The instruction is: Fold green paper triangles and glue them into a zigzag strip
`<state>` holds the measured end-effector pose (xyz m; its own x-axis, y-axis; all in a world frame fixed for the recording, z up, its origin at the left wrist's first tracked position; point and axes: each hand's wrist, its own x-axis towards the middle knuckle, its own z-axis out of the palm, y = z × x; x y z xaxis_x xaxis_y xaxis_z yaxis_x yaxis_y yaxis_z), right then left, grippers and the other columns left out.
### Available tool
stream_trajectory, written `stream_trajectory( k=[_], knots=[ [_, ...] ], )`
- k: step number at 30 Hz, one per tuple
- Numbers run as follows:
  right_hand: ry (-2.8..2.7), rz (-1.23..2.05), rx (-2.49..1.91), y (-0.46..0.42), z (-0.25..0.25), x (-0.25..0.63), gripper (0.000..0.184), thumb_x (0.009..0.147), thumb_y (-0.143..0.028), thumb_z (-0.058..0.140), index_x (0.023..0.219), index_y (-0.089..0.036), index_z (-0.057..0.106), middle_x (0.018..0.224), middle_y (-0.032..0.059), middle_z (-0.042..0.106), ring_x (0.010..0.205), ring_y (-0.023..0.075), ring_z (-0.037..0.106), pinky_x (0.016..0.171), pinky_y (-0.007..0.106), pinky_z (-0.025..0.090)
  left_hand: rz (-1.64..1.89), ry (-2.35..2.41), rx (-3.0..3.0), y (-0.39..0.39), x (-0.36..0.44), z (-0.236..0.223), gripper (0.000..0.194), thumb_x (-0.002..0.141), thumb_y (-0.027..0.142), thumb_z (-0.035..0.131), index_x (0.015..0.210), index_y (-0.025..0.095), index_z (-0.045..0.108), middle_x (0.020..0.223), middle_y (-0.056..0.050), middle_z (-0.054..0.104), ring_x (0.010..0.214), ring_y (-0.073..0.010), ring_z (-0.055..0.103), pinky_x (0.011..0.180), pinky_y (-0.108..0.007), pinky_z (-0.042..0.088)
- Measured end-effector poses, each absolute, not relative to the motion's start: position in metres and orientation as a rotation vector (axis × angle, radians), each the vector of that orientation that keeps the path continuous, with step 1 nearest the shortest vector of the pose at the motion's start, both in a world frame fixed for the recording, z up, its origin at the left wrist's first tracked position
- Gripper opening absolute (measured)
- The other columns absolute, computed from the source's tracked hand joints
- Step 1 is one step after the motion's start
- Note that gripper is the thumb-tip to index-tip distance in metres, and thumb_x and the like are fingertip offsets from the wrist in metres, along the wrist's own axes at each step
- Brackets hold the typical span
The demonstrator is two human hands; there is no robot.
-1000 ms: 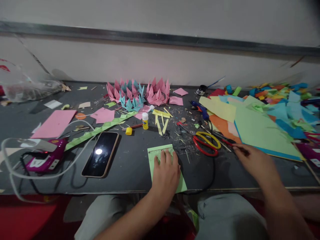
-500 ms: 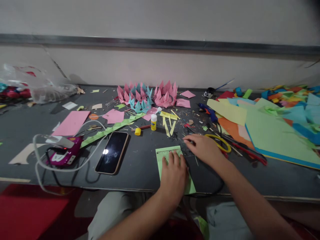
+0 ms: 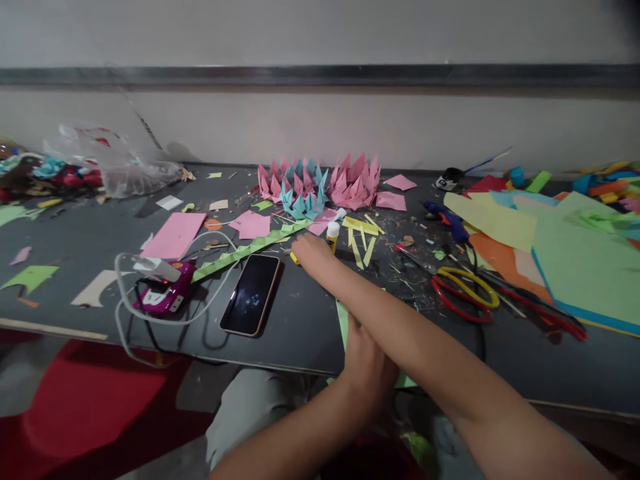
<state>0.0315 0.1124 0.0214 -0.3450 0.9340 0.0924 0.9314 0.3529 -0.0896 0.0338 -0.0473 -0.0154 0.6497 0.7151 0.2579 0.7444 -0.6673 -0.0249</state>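
My left hand rests on a light green paper sheet near the table's front edge. My right forearm crosses above it and hides most of its fingers, which point forward over the paper. My right hand reaches across to the left, its fingers bent down at the tabletop beside a yellow cap. What lies between those fingers is hidden. Just right of it stands an uncapped yellow glue stick, partly covered by the hand. Scissors with red and yellow handles lie right of the forearm.
A phone and a purple power strip with cables lie left. Pink and blue folded-paper rings stand at the back. Right are a blue glue gun and stacked coloured paper. A folded green strip runs diagonally.
My right hand has moved left, from beside the green paper to the yellow cap and glue stick. The scissors' handles are now uncovered. My left hand stays on the paper; the view has shifted.
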Motion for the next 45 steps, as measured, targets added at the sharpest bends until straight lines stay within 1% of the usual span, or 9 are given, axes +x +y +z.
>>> stream_trajectory(
  k=[4, 8, 14, 21, 27, 34, 40, 43, 45],
  knots=[
    [-2.434, -0.036, -1.649, 0.113, 0.023, 0.032, 0.033, 0.086, -0.004, 0.03, 0.11, -0.003, 0.053, 0.103, 0.0202, 0.06, 0.098, 0.0246, 0.055, 0.077, 0.034, 0.044, -0.348, -1.237, -2.76, -0.048, 0.034, -0.015, 0.045, 0.09, 0.028, 0.04, 0.134, 0.018, 0.038, 0.133, -0.009, 0.048, 0.12, -0.0287, 0.042, 0.095, -0.046, 0.04],
    [-2.367, -0.053, -1.356, 0.097, 0.049, 0.028, 0.037, 0.089, -0.007, 0.026, 0.123, -0.009, 0.041, 0.116, 0.013, 0.055, 0.108, 0.019, 0.048, 0.088, 0.03, 0.038, -0.357, -1.251, -2.779, -0.048, 0.035, -0.015, 0.047, 0.088, 0.026, 0.044, 0.134, 0.017, 0.039, 0.132, -0.011, 0.049, 0.121, -0.03, 0.042, 0.095, -0.047, 0.04],
    [-2.253, 0.087, -1.137, 0.029, 0.058, 0.064, 0.029, 0.093, -0.028, 0.03, 0.109, -0.018, 0.052, 0.098, 0.0065, 0.065, 0.091, 0.0179, 0.059, 0.077, 0.03, 0.045, -0.313, -1.251, -2.812, -0.046, 0.035, -0.015, 0.042, 0.086, 0.014, 0.046, 0.127, 0.014, 0.049, 0.121, -0.015, 0.057, 0.112, -0.0285, 0.051, 0.09, -0.044, 0.044],
    [-1.907, 0.18, -1.737, 0.0, 0.019, 0.17, 0.031, 0.089, -0.041, 0.032, 0.099, -0.022, 0.055, 0.082, 0.0074, 0.069, 0.073, 0.0237, 0.065, 0.058, 0.031, 0.045, -0.236, -1.342, -2.892, -0.046, 0.034, -0.006, 0.041, 0.089, 0.028, 0.041, 0.126, 0.01, 0.047, 0.129, -0.017, 0.05, 0.119, -0.0297, 0.045, 0.092, -0.047, 0.042],
    [-1.663, 0.296, -1.898, 0.004, 0.006, 0.214, 0.048, 0.085, -0.028, 0.035, 0.13, -0.01, 0.028, 0.089, 0.0129, 0.064, 0.069, 0.0225, 0.062, 0.062, 0.034, 0.045, -0.264, -1.338, -2.868, -0.046, 0.034, -0.008, 0.04, 0.089, 0.027, 0.04, 0.125, 0.01, 0.048, 0.126, -0.016, 0.052, 0.117, -0.0291, 0.047, 0.091, -0.047, 0.043],
    [-1.737, 0.535, -1.728, -0.005, 0.012, 0.223, 0.026, 0.081, -0.022, 0.04, 0.092, -0.022, 0.063, 0.087, 0.0054, 0.062, 0.081, 0.0193, 0.058, 0.075, 0.035, 0.044, -0.251, -1.34, -2.871, -0.045, 0.035, -0.006, 0.041, 0.088, 0.026, 0.04, 0.125, 0.011, 0.048, 0.128, -0.015, 0.052, 0.117, -0.0286, 0.048, 0.091, -0.046, 0.043],
    [-1.127, 1.014, -1.238, -0.002, 0.017, 0.209, 0.036, 0.067, -0.017, 0.048, 0.101, -0.029, 0.046, 0.083, -0.0012, 0.057, 0.078, 0.0147, 0.058, 0.068, 0.03, 0.047, -0.226, -1.354, -2.887, -0.046, 0.034, -0.005, 0.039, 0.089, 0.027, 0.04, 0.124, 0.012, 0.049, 0.129, -0.015, 0.051, 0.119, -0.0288, 0.046, 0.093, -0.046, 0.042],
    [-1.068, 1.077, -1.209, 0.006, 0.016, 0.193, 0.018, 0.075, -0.029, 0.054, 0.087, -0.027, 0.041, 0.066, -0.0038, 0.056, 0.059, 0.0124, 0.055, 0.053, 0.025, 0.043, -0.233, -1.364, -2.902, -0.047, 0.034, -0.005, 0.038, 0.089, 0.027, 0.039, 0.123, 0.013, 0.05, 0.13, -0.015, 0.049, 0.12, -0.0282, 0.045, 0.094, -0.046, 0.041],
    [-1.118, 1.084, -1.239, 0.011, 0.012, 0.18, 0.02, 0.081, -0.043, 0.048, 0.082, -0.025, 0.039, 0.056, -0.0049, 0.054, 0.046, 0.0108, 0.047, 0.045, 0.024, 0.036, -0.233, -1.376, -2.915, -0.047, 0.033, -0.005, 0.038, 0.089, 0.027, 0.038, 0.123, 0.014, 0.049, 0.131, -0.014, 0.049, 0.121, -0.0283, 0.044, 0.095, -0.05, 0.04]
  ],
)
